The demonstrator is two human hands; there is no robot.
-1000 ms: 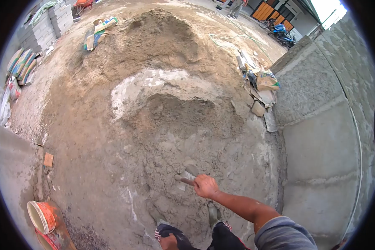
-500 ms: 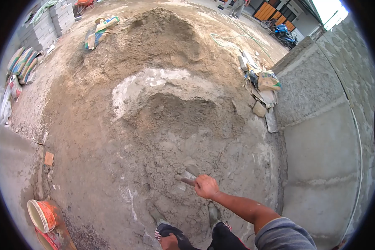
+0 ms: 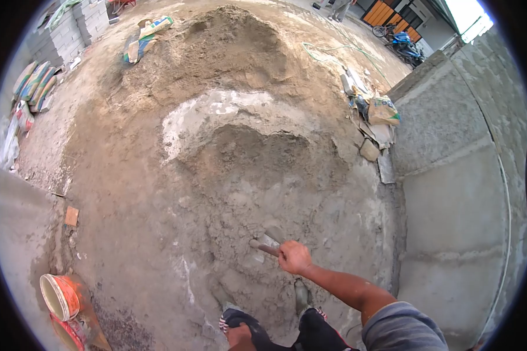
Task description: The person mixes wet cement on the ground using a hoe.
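- Grey mix (image 3: 234, 216) covers the ground (image 3: 123, 228).
- Right hand (image 3: 294, 257) grips a trowel-like tool (image 3: 267, 249), which juts leftward from the knuckles over the mix.
- Left hand (image 3: 239, 334) rests at the knee (image 3: 240, 318); cannot tell whether closed.

A grey concrete wall (image 3: 457, 216) lines the right side; brown ground (image 3: 114, 155) stretches toward stacked grey blocks (image 3: 70, 35) and orange panels (image 3: 376, 14) in bright daylight.
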